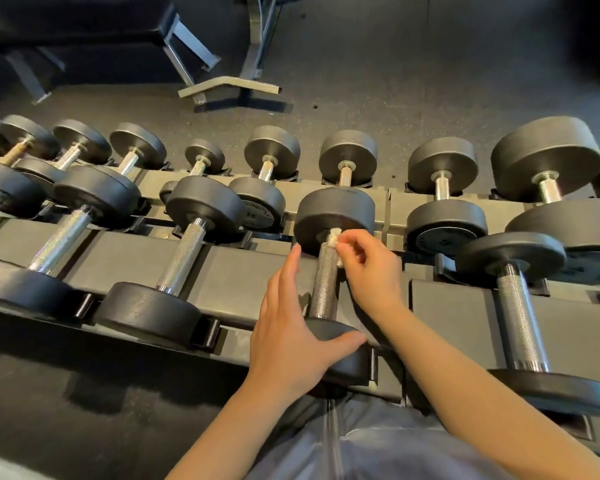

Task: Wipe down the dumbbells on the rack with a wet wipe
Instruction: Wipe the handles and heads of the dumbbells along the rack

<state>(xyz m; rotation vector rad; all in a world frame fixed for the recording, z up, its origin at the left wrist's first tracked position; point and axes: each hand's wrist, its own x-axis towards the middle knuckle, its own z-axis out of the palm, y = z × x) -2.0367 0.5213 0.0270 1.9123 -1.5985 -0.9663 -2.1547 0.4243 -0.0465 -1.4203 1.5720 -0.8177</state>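
My right hand (368,268) pinches a small, crumpled white wet wipe (334,237) against the far end of a dumbbell (326,271) handle, where the knurled silver bar meets its black round head. That dumbbell lies across the front tier of the rack (232,271), its near head at the rack's front edge. My left hand (291,327) lies released, fingers straight, thumb resting on that near head.
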